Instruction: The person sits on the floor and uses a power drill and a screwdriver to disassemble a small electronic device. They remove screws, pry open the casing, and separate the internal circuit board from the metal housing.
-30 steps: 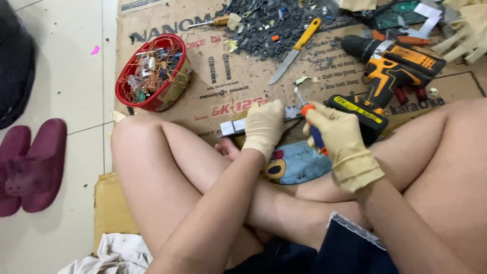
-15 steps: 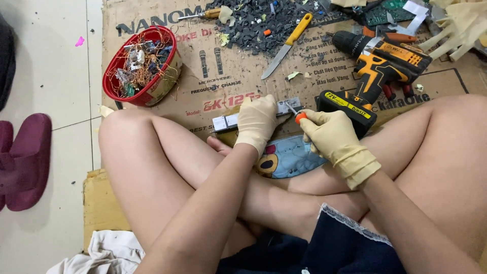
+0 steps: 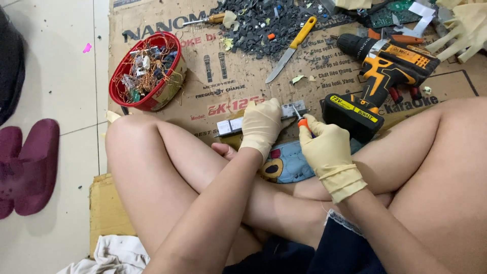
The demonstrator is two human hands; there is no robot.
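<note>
Seated cross-legged on the floor over a flattened cardboard sheet (image 3: 213, 96). Left hand (image 3: 261, 127), gloved, pressing flat on a long grey metal part (image 3: 233, 124) lying on the cardboard just ahead of the knees; grip closed over the piece, holding it steady. Right hand (image 3: 327, 152), also gloved, wrapped tight round a small orange-handled screwdriver (image 3: 300, 118), tip angled down at the right end of the part. Cannot tell whether the tip sits in a screw.

Judging by the surroundings, well into a long job of stripping: a heap of dark broken scraps (image 3: 274, 23) beyond, a red basket (image 3: 147, 71) already heaped with copper wire and small components at the left. This piece apparently not yet opened, still in one length. A yellow-handled knife (image 3: 291, 48) and an orange-and-black cordless drill (image 3: 383, 76) lying idle nearby, near the right hand.
</note>
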